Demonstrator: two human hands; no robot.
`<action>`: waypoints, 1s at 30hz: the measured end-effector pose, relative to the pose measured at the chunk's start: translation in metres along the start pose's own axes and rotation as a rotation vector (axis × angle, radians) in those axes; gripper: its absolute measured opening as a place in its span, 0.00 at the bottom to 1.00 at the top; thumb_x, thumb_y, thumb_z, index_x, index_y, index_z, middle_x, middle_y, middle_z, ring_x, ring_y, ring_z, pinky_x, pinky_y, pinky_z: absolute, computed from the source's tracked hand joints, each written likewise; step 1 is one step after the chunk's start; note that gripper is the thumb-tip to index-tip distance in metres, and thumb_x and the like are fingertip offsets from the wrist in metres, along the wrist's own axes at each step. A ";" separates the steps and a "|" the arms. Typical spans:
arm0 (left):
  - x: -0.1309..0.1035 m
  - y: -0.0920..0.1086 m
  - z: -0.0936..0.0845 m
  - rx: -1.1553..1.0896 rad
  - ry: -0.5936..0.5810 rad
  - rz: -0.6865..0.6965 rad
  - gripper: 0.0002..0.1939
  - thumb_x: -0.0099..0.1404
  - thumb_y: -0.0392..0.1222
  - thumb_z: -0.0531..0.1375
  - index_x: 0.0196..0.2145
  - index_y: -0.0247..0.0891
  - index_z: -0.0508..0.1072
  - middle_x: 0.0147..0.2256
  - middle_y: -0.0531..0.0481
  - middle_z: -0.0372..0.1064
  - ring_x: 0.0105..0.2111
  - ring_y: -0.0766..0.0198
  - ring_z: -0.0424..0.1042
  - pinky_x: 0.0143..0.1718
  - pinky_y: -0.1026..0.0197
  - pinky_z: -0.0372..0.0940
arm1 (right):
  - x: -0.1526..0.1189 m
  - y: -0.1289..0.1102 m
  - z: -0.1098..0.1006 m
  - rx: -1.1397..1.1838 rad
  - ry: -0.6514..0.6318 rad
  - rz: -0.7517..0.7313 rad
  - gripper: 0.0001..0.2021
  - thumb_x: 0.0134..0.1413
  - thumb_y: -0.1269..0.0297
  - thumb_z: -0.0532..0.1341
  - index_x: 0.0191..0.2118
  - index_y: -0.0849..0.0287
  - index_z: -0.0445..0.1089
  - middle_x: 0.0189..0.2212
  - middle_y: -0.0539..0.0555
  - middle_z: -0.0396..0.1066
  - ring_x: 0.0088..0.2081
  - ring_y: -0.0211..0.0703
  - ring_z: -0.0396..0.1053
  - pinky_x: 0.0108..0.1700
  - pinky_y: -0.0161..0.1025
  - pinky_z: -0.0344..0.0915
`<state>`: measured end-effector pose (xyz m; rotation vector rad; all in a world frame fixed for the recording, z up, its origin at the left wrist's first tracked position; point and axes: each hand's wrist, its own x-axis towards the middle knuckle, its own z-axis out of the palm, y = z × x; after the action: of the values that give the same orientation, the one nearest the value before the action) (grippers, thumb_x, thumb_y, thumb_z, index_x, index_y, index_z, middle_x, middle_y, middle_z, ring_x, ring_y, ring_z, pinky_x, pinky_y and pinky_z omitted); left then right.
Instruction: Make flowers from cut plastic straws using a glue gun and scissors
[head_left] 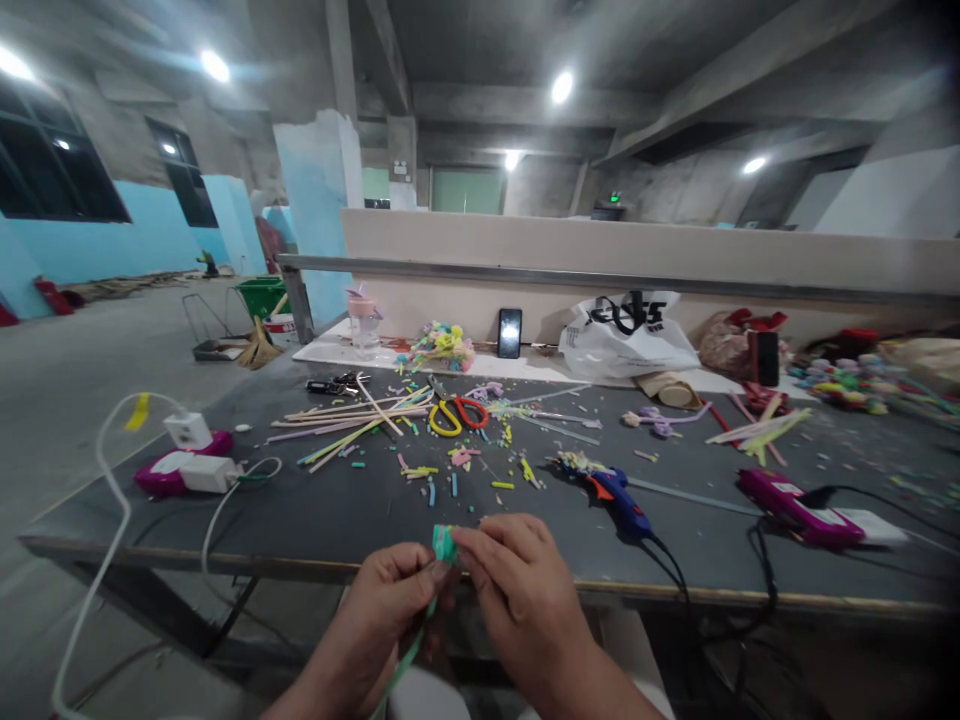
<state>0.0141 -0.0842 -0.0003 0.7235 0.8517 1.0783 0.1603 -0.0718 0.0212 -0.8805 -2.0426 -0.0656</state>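
At the table's front edge, my left hand (pixel 386 605) pinches a small mint-green piece (pixel 444 543) between thumb and fingers. It looks rolled or bunched, and a green strip (pixel 409 655) trails below it toward my lap. The fingertips of my right hand (pixel 525 585) press on the same piece from the right; they partly hide it, so its exact kind is unclear. Short coloured offcuts (pixel 502 485) lie scattered beyond my hands. Scissors (pixel 459 416) with one yellow and one red handle rest among them.
To the right lie a blue glue gun (pixel 624 502) with a cable and a magenta power strip (pixel 799 510). Another magenta power strip (pixel 161 478) with plugs is at left. Behind are pastel sticks (pixel 367 415), a phone (pixel 509 333), a clear bottle (pixel 364 325) and a white bag (pixel 630 345).
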 end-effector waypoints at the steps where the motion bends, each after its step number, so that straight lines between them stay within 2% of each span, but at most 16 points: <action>1: 0.000 0.000 0.000 0.001 -0.004 0.005 0.14 0.48 0.45 0.64 0.17 0.34 0.66 0.13 0.56 0.58 0.12 0.74 0.54 0.14 0.69 0.48 | 0.000 0.000 0.000 -0.003 0.006 -0.009 0.12 0.52 0.77 0.56 0.40 0.57 0.69 0.30 0.52 0.70 0.33 0.40 0.65 0.38 0.40 0.58; 5: 0.001 -0.001 0.000 0.044 0.009 0.000 0.15 0.49 0.46 0.64 0.16 0.35 0.65 0.12 0.57 0.57 0.11 0.75 0.52 0.13 0.69 0.45 | 0.001 -0.002 -0.002 0.061 -0.007 0.013 0.07 0.51 0.77 0.56 0.32 0.58 0.68 0.27 0.50 0.69 0.33 0.40 0.64 0.39 0.40 0.57; 9: 0.001 -0.003 0.001 0.118 0.046 -0.018 0.16 0.50 0.48 0.63 0.16 0.35 0.64 0.12 0.58 0.58 0.10 0.76 0.52 0.12 0.70 0.44 | 0.005 -0.003 -0.004 0.153 -0.150 0.188 0.05 0.48 0.75 0.58 0.27 0.59 0.65 0.25 0.49 0.66 0.31 0.39 0.63 0.35 0.38 0.56; 13: 0.001 -0.004 -0.002 0.153 0.028 0.008 0.16 0.50 0.48 0.62 0.17 0.34 0.64 0.13 0.58 0.58 0.10 0.76 0.52 0.12 0.71 0.43 | 0.005 -0.001 -0.002 0.166 -0.216 0.270 0.05 0.48 0.75 0.58 0.26 0.59 0.63 0.25 0.49 0.65 0.31 0.40 0.61 0.36 0.39 0.54; 21: 0.001 -0.003 -0.001 0.232 0.088 0.021 0.15 0.51 0.48 0.60 0.18 0.34 0.65 0.15 0.57 0.60 0.11 0.78 0.52 0.12 0.71 0.40 | -0.004 0.003 0.009 0.209 -0.217 0.378 0.08 0.54 0.71 0.53 0.25 0.59 0.62 0.24 0.50 0.63 0.28 0.40 0.60 0.32 0.37 0.53; 30: 0.005 -0.007 -0.004 0.369 0.127 0.013 0.16 0.49 0.51 0.59 0.17 0.35 0.64 0.14 0.56 0.59 0.11 0.76 0.49 0.13 0.69 0.39 | -0.011 0.001 0.014 0.220 -0.217 0.450 0.08 0.52 0.71 0.53 0.24 0.59 0.61 0.22 0.50 0.62 0.27 0.40 0.60 0.30 0.35 0.53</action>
<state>0.0149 -0.0816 -0.0090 0.9755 1.1744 0.9970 0.1550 -0.0724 0.0045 -1.2226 -1.9497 0.5112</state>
